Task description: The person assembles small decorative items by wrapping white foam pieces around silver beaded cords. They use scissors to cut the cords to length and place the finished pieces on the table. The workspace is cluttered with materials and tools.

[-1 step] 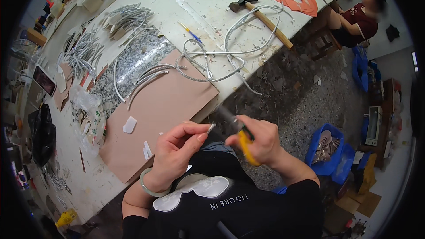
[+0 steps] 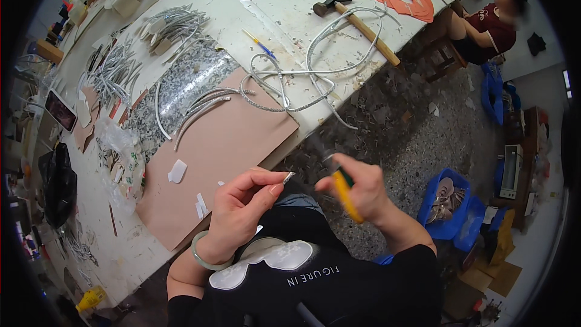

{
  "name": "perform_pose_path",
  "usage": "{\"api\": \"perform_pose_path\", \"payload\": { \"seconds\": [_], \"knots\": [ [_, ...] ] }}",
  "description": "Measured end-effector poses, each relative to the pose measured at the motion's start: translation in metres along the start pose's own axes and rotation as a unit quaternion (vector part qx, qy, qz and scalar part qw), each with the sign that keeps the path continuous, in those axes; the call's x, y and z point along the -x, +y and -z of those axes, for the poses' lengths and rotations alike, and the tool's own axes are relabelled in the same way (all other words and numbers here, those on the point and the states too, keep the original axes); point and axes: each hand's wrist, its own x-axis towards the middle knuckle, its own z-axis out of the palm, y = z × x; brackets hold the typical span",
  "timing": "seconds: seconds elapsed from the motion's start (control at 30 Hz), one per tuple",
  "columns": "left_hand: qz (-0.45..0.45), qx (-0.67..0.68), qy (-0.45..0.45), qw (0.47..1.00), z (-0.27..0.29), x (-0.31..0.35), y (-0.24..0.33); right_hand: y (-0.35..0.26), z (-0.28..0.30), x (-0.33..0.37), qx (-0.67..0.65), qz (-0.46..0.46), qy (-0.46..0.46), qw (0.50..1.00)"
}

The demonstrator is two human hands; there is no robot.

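Between the thumb and forefinger of my left hand (image 2: pixel 242 200) is a small silvery piece (image 2: pixel 289 177), with only its tip showing. My right hand (image 2: pixel 361 191) is closed round a hand tool with a yellow and green handle (image 2: pixel 344 198). Motion smears the tool's grey metal end, so its exact kind does not show. A gap lies between the tool and the silvery piece. Both hands are in front of my body, off the table's near edge. Beside my left hand, white scraps (image 2: pixel 201 206) rest on a pinkish-brown sheet (image 2: pixel 236 139).
Short silver cords (image 2: pixel 203 109) lie on the sheet, and a long looped cord (image 2: pixel 287 109) crosses the table near a hammer (image 2: pixel 369 35). Silver bundles (image 2: pixel 112 75) are at left. Blue bins (image 2: pixel 445 203) stand on the floor at right; a person (image 2: pixel 490 27) sits at far right.
My right hand has shifted slightly right with the tool, widening the gap to my left hand. The left hand and the silvery piece have stayed in place.
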Motion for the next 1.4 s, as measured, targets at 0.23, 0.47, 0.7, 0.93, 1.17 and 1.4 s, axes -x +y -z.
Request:
{"api": "perform_pose_path", "payload": {
  "seconds": [0.23,0.47,0.7,0.93,1.17,1.4],
  "knots": [
    [0.117,0.136,-0.007,0.984,-0.004,-0.008,-0.002,-0.013,0.009,-0.008,-0.371,-0.251,0.0,0.894],
    [0.123,0.037,-0.022,0.992,0.009,0.002,-0.012,-0.023,-0.02,-0.044,-0.114,0.111,-0.051,0.986],
    [0.085,-0.001,-0.097,0.992,0.022,0.002,-0.03,-0.021,-0.022,-0.031,-0.149,-0.011,-0.165,0.975],
    [0.076,-0.112,-0.114,0.984,0.046,0.022,-0.019,-0.019,-0.024,-0.026,-0.278,-0.117,-0.091,0.949],
    [0.006,-0.037,0.03,0.999,0.07,0.038,-0.003,-0.014,-0.021,-0.017,-0.35,-0.172,-0.088,0.917],
    [-0.114,0.083,0.13,0.981,0.093,0.041,0.015,-0.002,-0.01,-0.012,-0.417,-0.145,-0.027,0.897]
  ]
}}
